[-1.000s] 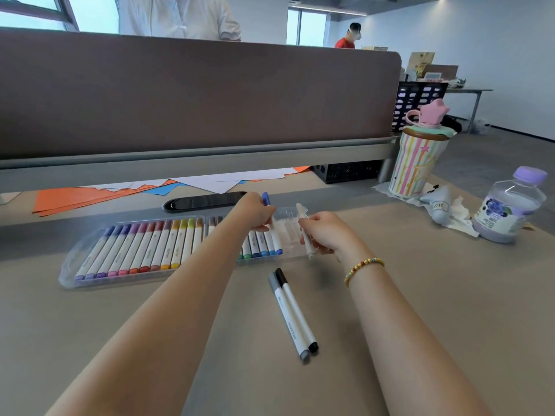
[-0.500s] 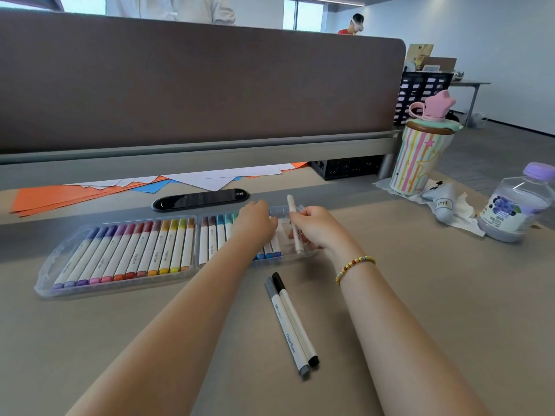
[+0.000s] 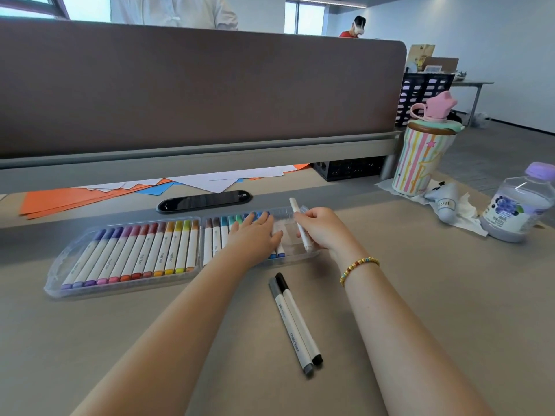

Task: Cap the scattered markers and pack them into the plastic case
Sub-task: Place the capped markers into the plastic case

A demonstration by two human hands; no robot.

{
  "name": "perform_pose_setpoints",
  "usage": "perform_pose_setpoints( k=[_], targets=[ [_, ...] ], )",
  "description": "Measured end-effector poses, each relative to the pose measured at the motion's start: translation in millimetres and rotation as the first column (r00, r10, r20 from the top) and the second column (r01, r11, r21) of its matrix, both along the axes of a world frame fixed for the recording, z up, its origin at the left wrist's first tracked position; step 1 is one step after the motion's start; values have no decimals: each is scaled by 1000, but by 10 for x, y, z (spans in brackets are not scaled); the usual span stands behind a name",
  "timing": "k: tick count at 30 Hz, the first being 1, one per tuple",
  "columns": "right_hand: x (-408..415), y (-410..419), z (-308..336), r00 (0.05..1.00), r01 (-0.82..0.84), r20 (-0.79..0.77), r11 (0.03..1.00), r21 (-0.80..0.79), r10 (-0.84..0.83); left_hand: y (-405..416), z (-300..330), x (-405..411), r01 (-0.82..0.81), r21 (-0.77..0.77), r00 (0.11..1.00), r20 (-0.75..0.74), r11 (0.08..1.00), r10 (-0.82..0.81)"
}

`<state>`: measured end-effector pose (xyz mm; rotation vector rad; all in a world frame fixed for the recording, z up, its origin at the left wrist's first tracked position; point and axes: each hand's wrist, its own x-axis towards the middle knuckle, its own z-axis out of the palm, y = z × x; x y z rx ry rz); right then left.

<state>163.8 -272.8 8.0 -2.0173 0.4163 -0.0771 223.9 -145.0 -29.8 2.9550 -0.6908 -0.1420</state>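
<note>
While the left hand [image 3: 255, 235] lies flat on markers in the case [image 3: 60, 265], the right hand [image 3: 322, 231] pinches a white marker [image 3: 300, 225] over the case's right end, lengthwise front to back.

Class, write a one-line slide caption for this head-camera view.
Left hand rests flat on markers in the case; right hand holds a white marker above its empty end.

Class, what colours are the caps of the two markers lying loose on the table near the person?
Head view: one grey-capped marker and one black-capped marker, side by side.
</note>
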Motion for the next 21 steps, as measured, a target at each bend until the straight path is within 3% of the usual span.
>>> perform_pose_setpoints(
  k=[13, 21],
  targets=[
    [269, 108, -16, 992, -13, -126, 988, -154, -6, 53, -108, -37, 0, -34, 998, 57, 999, 2],
    [461, 198, -87, 985, -77, -171, 884, -461, -4, 57, -110, -39, -5, -54, 999, 53, 999, 7]
  ],
)
